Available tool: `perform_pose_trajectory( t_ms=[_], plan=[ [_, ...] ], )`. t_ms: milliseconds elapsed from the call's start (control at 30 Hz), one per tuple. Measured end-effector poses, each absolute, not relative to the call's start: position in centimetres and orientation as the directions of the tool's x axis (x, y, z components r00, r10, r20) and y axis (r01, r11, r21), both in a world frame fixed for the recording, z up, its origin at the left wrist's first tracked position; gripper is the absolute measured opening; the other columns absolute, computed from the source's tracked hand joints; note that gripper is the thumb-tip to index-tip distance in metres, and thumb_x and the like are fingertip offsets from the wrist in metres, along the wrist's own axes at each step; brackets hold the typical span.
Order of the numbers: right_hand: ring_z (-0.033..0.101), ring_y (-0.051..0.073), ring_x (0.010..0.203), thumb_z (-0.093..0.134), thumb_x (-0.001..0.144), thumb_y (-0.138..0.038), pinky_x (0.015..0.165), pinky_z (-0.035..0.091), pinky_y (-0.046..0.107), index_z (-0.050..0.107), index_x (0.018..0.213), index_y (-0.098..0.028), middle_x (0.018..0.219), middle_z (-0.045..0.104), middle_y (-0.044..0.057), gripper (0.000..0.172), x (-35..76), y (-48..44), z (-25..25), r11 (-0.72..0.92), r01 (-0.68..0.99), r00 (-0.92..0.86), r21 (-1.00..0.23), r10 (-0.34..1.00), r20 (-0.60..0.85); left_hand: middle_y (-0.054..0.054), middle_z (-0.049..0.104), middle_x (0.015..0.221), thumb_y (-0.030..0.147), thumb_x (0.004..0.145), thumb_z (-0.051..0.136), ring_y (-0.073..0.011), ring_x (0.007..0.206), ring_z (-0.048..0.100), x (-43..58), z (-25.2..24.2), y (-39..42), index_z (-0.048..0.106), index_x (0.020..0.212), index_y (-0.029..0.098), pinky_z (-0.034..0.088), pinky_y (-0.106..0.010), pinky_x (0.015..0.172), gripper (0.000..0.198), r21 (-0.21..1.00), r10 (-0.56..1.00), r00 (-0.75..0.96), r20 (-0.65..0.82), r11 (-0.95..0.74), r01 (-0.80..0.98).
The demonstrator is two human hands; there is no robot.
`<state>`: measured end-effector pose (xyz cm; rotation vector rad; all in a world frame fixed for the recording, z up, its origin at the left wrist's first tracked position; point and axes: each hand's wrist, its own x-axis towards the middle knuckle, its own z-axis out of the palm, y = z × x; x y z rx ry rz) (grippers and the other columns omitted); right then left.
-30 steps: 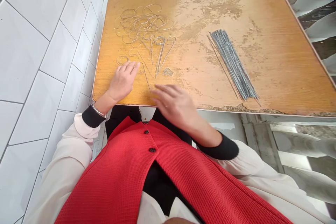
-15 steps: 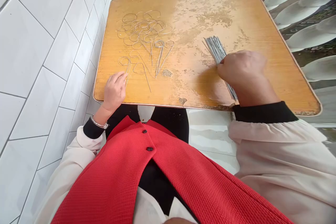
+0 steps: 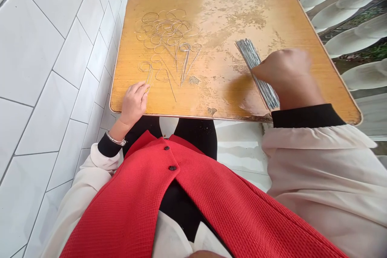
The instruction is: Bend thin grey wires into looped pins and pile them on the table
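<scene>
My left hand (image 3: 135, 102) rests at the table's near left edge. Its fingers are closed on the straight ends of thin looped wires (image 3: 149, 73). At the right, a bundle of straight grey wires (image 3: 249, 54) lies slanted on the table. My right hand (image 3: 282, 72) is over the bundle's right side, slightly blurred, with thumb and forefinger closed at the wires. Whatever is between those fingers is hidden. A tangled pile of wire loops (image 3: 169, 28) spreads over the table's left half, with several looped wires with long straight ends (image 3: 185, 62) nearer to me.
The wooden table (image 3: 223, 60) has a worn, peeling top with chipped patches and a raised edging. A white tiled wall (image 3: 45, 68) runs along the left. White balusters (image 3: 347, 42) stand at the right. My legs (image 3: 196, 133) are under the near edge.
My right hand has shifted slightly up and right, showing more of the bundle's lower part. The bundle looks a little more spread. My left hand keeps its hold, and the view has tilted slightly.
</scene>
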<state>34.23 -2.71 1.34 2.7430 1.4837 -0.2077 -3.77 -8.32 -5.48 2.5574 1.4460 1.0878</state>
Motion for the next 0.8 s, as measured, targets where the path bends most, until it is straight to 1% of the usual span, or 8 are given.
perform_pose_trajectory(
  t_ms=[133,233,400,467,567,633,700,800],
  plan=[
    [0.062,0.03,0.125,0.063,0.076,0.001,0.076,0.039,0.04,0.039,0.022,-0.007,0.112,0.072,0.033,0.06,33.6,-3.9,3.7,-0.584,0.809,0.567,-0.064,0.804,-0.178,-0.013,0.072,0.127,0.02,0.099,0.046,-0.0241,0.119,0.067,-3.8,-5.5,-8.1,0.068,0.121,0.014,0.053,-0.043,0.107,0.032,0.354,0.785,0.344,0.515,-0.56,0.749],
    [0.067,0.018,0.105,0.063,0.078,0.002,0.074,0.04,0.033,0.05,0.035,-0.012,0.088,0.077,0.024,0.047,33.4,-4.6,4.3,-0.538,0.832,0.527,-0.137,0.843,-0.11,-0.013,0.072,0.126,0.023,0.1,0.046,-0.0242,0.117,0.067,-3.7,-5.5,-8.0,0.068,0.12,0.015,0.053,-0.044,0.106,0.03,0.374,0.807,0.35,0.475,-0.545,0.75],
    [0.056,0.012,0.08,0.061,0.085,-0.003,0.071,0.04,0.031,0.076,0.078,-0.005,0.086,0.075,0.017,0.016,33.6,-4.9,3.7,-0.544,0.825,0.533,-0.153,0.839,-0.11,-0.011,0.071,0.125,0.023,0.1,0.048,-0.0233,0.117,0.066,-3.6,-4.9,-8.0,0.067,0.118,0.017,0.052,-0.042,0.106,0.027,0.389,0.819,0.36,0.446,-0.54,0.747],
    [0.053,0.009,0.071,0.061,0.086,-0.006,0.067,0.04,0.03,0.079,0.098,-0.004,0.093,0.076,0.017,0.021,33.6,-4.5,3.2,-0.605,0.761,0.585,-0.233,0.796,-0.154,-0.011,0.071,0.12,0.022,0.099,0.049,-0.0232,0.114,0.066,-3.3,-4.2,-7.7,0.067,0.116,0.018,0.053,-0.042,0.104,0.025,0.383,0.826,0.384,0.412,-0.54,0.75],
    [0.05,0.007,0.061,0.065,0.086,-0.009,0.063,0.043,0.027,0.077,0.107,-0.005,0.097,0.075,0.017,0.025,33.4,-4.0,2.4,-0.636,0.685,0.586,-0.355,0.771,-0.251,-0.01,0.071,0.11,0.02,0.097,0.052,-0.0234,0.107,0.066,-2.3,-3.0,-6.7,0.068,0.109,0.018,0.054,-0.041,0.098,0.02,0.359,0.838,0.424,0.345,-0.534,0.765],
    [0.053,0.008,0.061,0.066,0.088,-0.013,0.068,0.047,0.026,0.076,0.105,-0.005,0.092,0.074,0.016,0.021,33.0,-3.9,2.1,-0.594,0.709,0.516,-0.38,0.804,-0.295,-0.009,0.069,0.109,0.018,0.096,0.053,-0.0231,0.105,0.066,-1.3,-2.4,-5.5,0.068,0.105,0.018,0.054,-0.041,0.098,0.017,0.346,0.84,0.45,0.303,-0.537,0.77],
    [0.061,0.013,0.072,0.066,0.09,-0.019,0.078,0.049,0.028,0.076,0.1,-0.006,0.088,0.074,0.016,0.019,32.3,-4.3,2.1,-0.524,0.79,0.449,-0.318,0.848,-0.281,-0.009,0.068,0.108,0.016,0.094,0.056,-0.0236,0.106,0.065,-0.2,-2.3,-4.2,0.067,0.103,0.018,0.053,-0.042,0.099,0.014,0.337,0.843,0.471,0.259,-0.536,0.774],
    [0.065,0.025,0.106,0.066,0.091,-0.025,0.091,0.045,0.035,0.077,0.102,-0.006,0.105,0.074,0.023,0.024,30.2,-5.4,2.3,-0.36,0.921,0.354,-0.146,0.933,-0.067,-0.01,0.067,0.106,0.015,0.091,0.062,-0.0254,0.105,0.064,1.1,-2.9,-2.3,0.067,0.098,0.018,0.052,-0.044,0.098,0.01,0.326,0.838,0.503,0.214,-0.546,0.772]
  ],
)
